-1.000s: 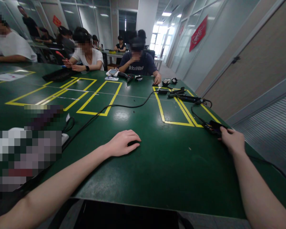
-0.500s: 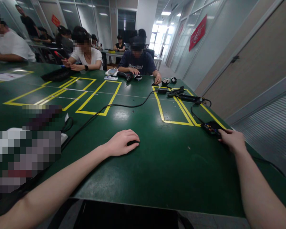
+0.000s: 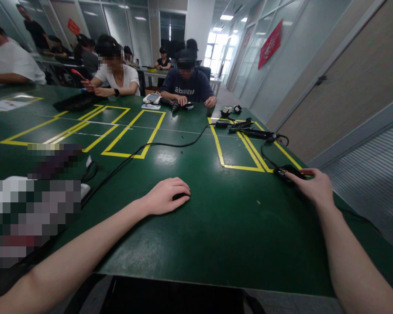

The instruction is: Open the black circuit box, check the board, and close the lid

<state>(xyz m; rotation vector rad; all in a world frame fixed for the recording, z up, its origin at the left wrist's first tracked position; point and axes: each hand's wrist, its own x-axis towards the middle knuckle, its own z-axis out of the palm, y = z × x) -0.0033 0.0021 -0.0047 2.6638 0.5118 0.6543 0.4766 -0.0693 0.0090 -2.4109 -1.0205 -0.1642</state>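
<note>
My left hand (image 3: 166,196) rests on the green table (image 3: 216,244), fingers curled toward the thumb. A dark patch shows between thumb and fingers; whether it is a small black object or shadow I cannot tell. At the right, my right hand (image 3: 316,185) grips a small flat black box (image 3: 280,171) with its thumb and fingers on top and side. Part of the box is hidden under the hand. From the box a black cable runs up to a black stick-like tool (image 3: 263,133) lying near the table's right edge.
A long black cable (image 3: 170,144) crosses the table to an adapter (image 3: 221,124). Yellow tape outlines (image 3: 242,167) mark the surface. A drill (image 3: 174,106) and a black tray (image 3: 74,104) lie farther off. Co-workers (image 3: 188,83) sit opposite. Blurred-out items (image 3: 49,205) stand at left.
My right hand has shifted left and up over the black box, covering more of it. My left hand stays in place. Across the table, a co-worker's hand has drawn back slightly.
</note>
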